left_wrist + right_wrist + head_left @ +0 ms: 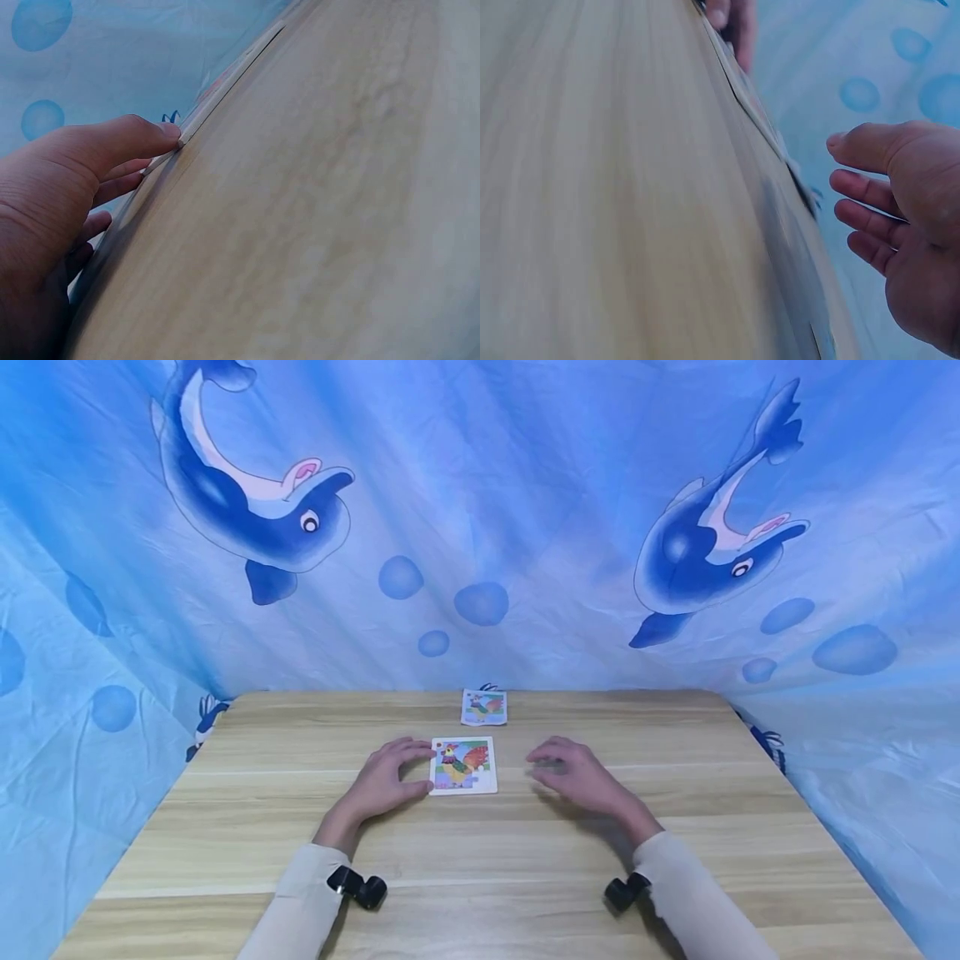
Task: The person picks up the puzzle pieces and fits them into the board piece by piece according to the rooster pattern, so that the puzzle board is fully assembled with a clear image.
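A small square jigsaw puzzle [462, 766] lies flat on the table, showing a colourful rooster in a white frame. Part of its lower right corner is plain white. My left hand [384, 783] is at its left side, with the thumb tip at the near corner and fingertips along the left edge. In the left wrist view, the thumb of this hand [79, 176] touches the puzzle's thin edge [225, 90]. To the right of the puzzle, my right hand [577, 772] hovers with its fingers loosely bent and apart, nothing between them.
Behind the puzzle, near the far table edge, lies a picture card [483, 708] with a similar rooster. The wood-grain table [480, 877] ends against a blue curtain [480, 527] printed with dolphins. Each sleeve carries a small black camera [358, 887].
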